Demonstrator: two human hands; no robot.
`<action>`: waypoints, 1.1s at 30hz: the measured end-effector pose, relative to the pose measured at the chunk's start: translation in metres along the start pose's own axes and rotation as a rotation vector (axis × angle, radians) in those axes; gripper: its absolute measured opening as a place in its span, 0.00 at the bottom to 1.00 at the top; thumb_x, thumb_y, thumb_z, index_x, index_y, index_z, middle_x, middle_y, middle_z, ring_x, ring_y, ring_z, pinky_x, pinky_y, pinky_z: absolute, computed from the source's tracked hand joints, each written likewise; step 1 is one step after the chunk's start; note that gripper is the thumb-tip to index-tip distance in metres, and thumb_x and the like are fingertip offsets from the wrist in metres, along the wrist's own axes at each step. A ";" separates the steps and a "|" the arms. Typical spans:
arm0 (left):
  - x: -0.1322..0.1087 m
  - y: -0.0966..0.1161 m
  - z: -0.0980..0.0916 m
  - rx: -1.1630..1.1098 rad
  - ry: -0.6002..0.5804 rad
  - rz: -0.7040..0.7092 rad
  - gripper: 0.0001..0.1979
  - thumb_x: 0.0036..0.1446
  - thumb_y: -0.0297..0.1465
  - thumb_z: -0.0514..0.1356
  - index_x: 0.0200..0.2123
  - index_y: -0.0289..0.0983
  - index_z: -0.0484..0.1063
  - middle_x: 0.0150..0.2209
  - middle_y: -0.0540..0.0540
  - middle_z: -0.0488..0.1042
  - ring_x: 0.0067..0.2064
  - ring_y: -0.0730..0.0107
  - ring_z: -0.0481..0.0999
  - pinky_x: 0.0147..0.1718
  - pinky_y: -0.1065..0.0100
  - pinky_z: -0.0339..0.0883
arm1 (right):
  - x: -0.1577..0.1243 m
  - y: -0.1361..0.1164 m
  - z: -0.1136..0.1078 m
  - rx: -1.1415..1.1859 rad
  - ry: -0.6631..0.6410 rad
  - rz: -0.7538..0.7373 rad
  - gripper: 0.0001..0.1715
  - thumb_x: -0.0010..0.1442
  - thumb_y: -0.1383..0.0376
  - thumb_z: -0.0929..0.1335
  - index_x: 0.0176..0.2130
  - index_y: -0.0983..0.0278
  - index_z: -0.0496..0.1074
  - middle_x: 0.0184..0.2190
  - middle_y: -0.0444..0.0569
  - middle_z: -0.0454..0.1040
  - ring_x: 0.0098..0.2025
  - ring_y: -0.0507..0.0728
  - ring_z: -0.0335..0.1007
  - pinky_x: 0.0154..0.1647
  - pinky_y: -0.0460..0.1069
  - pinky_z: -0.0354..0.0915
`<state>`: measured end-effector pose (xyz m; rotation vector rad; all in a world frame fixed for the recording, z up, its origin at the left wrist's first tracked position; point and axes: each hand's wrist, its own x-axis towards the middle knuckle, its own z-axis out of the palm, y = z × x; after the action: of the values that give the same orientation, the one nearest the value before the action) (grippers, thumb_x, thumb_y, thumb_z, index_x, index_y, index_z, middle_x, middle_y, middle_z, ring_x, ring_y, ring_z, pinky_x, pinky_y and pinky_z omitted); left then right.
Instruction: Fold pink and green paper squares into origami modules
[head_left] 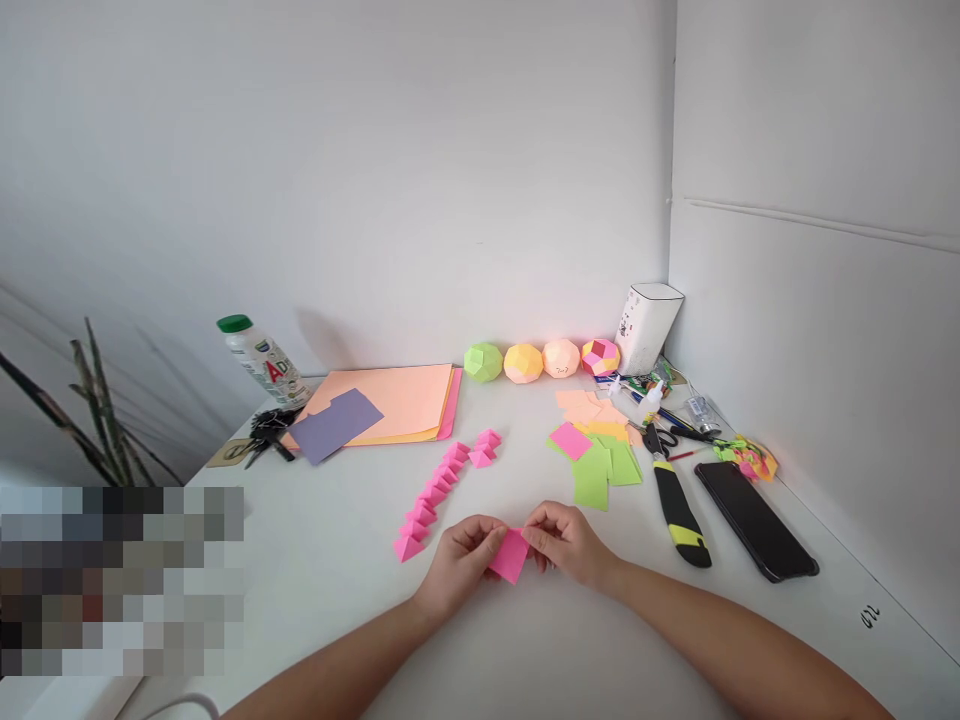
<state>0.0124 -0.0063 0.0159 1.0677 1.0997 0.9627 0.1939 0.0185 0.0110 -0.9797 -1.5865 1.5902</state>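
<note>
Between my hands is a small pink paper piece, held just above the white table. My left hand pinches its left edge between thumb and fingers. At its upper right corner, the thumb and fingers of my right hand grip the same paper. Beyond my left hand, a slanting row of folded pink paper units runs away from me, with a shorter pink group beside its far end. Loose green paper pieces lie past my right hand, a pink piece on top of them.
Four-coloured paper balls line the wall. Peach sheets and a purple card lie at left, near a white bottle. To the right are a utility knife, a black phone, scissors and a white box.
</note>
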 end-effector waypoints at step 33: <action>0.006 -0.006 -0.004 -0.157 0.011 0.075 0.14 0.44 0.35 0.68 0.35 0.38 0.75 0.23 0.53 0.70 0.27 0.75 0.68 0.28 0.72 0.63 | 0.005 0.010 -0.005 -0.028 -0.048 0.074 0.16 0.59 0.56 0.64 0.30 0.66 0.67 0.18 0.41 0.68 0.20 0.49 0.64 0.20 0.43 0.57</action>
<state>0.0098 -0.0007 0.0082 0.9817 0.9818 1.0971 0.1959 0.0251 0.0012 -1.0332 -1.6258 1.6576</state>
